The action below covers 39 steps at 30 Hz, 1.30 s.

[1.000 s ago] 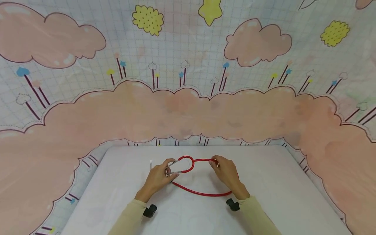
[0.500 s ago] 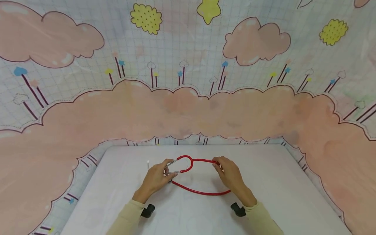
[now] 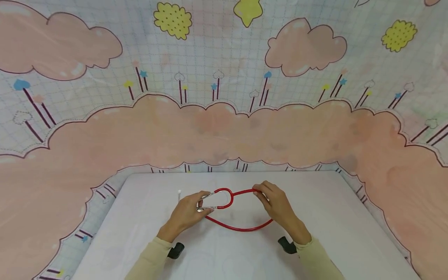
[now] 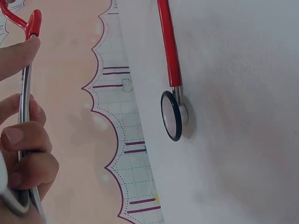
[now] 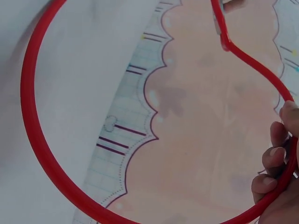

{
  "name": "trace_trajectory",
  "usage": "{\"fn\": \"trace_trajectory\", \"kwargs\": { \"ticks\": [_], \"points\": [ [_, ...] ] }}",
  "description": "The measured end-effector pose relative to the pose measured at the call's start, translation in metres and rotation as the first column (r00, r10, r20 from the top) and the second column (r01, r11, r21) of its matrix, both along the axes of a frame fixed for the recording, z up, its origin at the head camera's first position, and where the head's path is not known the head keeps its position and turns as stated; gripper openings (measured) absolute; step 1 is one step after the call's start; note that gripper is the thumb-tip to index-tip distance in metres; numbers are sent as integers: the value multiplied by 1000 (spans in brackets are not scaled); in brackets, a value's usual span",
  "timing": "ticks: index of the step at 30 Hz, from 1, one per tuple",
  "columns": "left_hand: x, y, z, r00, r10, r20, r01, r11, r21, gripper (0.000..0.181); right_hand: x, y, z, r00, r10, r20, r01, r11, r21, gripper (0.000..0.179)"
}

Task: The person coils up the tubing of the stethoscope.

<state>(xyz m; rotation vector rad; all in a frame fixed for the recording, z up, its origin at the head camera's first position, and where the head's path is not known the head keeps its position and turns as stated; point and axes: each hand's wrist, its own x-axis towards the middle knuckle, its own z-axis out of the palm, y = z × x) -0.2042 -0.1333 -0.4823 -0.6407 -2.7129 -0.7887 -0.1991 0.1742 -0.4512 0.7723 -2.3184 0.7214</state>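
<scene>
Stethoscope is stretched between the person's two hands, which are apart, each clamped on a different part of it over a white table. Leftmost, nearest the viewer's body, comes the left sleeve, with a black device at its cuff. Just beyond the left hand, on its outer side, a white eartip sticks up. That hand's fingers are curled round the silver ear tubes. Near it, against the tabletop, is the dark-rimmed chest piece, mostly hidden by the hand in the head view. Between the hands, the ear tubes run into a red U-shaped yoke, and one red tube leads from it to the right hand, which grips it with curled fingers. From there the tubing loops back, sagging below both hands toward the chest piece. Rightmost is the right sleeve, with another black device beside it. Past both hands rises a cloud-patterned backdrop.
</scene>
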Motion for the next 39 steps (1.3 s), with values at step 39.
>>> {"fn": "trace_trajectory", "kwargs": {
  "ticks": [39],
  "points": [
    [20,16,21,978,-190,-82,190,982,-10,49,-32,-30,22,989,148,27,-147,988,-41,25]
  ]
}}
